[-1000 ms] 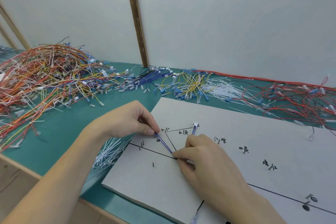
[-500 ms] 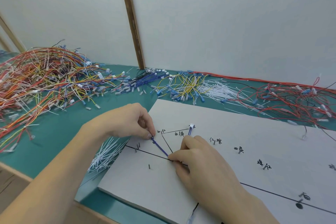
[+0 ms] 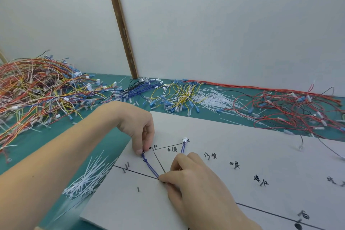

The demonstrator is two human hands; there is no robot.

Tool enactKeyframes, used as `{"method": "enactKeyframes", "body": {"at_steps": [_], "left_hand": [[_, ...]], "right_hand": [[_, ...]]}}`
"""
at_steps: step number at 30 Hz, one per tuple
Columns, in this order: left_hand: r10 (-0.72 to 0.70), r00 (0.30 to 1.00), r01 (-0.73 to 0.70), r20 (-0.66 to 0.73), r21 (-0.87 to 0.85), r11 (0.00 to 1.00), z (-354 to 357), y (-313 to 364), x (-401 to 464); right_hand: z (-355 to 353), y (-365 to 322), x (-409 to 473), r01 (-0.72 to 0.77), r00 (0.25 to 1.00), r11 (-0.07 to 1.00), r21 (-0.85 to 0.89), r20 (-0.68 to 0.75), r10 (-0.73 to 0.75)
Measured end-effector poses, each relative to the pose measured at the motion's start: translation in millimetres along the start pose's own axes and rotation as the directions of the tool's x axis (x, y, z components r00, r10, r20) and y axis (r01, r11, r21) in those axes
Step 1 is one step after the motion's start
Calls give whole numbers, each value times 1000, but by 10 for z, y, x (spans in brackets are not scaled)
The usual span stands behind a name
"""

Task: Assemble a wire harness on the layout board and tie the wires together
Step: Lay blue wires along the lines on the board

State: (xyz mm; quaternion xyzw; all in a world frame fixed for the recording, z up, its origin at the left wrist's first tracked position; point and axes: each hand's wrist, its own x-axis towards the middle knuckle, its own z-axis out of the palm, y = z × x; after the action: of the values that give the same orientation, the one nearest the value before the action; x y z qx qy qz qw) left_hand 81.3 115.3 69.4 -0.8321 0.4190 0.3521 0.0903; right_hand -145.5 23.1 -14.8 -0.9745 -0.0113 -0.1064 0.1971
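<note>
The blue wire [image 3: 150,167] lies on the board [image 3: 242,145], one leg slanting from the junction of the drawn lines up to the left, the other running up to a white connector [image 3: 185,139]. A second ago the left hand [image 3: 139,127] held its end lower and flatter; now that hand has turned fingers-down and pinches the end just beside the black dot [image 3: 150,148], so the leg looks seated along its branch. The right hand [image 3: 190,181] still pinches the wire at the junction. This first wire seems nearly routed; more wires and the tying remain. White ties [image 3: 87,179] lie beside the board on the green mat [image 3: 46,142]; wire heaps [image 3: 43,87] sit behind.
</note>
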Motion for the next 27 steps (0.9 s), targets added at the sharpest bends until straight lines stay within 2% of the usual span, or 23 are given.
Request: {"method": "enactKeyframes", "body": {"at_steps": [3,6,8,9,10,11,13,16,19,22,24,27], "left_hand": [[0,999,-1,33,16,1000,-21,1,28],[15,999,-16,30,30,999,-94,-26,-20],[7,999,-6,-40,33,999,-195,-35,-10],[1,994,2,-107,32,1000,-254,-32,27],[-1,980,5,-199,23,1000,-318,-20,89],[-3,951,2,-309,-1,1000,-382,3,177],[-21,844,-26,-536,-81,996,-494,76,420],[-62,688,-98,-723,-177,979,-576,236,860],[-139,611,-120,-780,-265,957,-579,408,1297],[-291,553,-29,-781,-367,930,-564,504,1585],[-362,552,-4,-751,-436,900,-566,506,1696],[-414,557,-48,-720,-526,849,-600,465,1796]], "right_hand": [[-19,-28,21,0,1000,1000,-5,27,0],[-61,-67,49,33,995,996,-81,-89,-40],[-41,-68,52,27,999,998,-54,-38,-29],[-27,-68,57,10,1000,999,-43,-2,-10],[-27,-80,65,-1,1000,999,-49,-32,0],[-40,-86,74,3,994,996,-95,-106,-13],[-58,-111,69,-42,997,991,-125,-70,33],[30,-99,64,-92,992,993,-74,-95,84],[34,-75,60,-69,989,996,-62,-135,60],[26,-39,71,-90,979,991,-101,-194,69],[103,14,103,-148,974,982,-116,-191,124],[222,37,154,-173,967,985,5,-190,171]]}}
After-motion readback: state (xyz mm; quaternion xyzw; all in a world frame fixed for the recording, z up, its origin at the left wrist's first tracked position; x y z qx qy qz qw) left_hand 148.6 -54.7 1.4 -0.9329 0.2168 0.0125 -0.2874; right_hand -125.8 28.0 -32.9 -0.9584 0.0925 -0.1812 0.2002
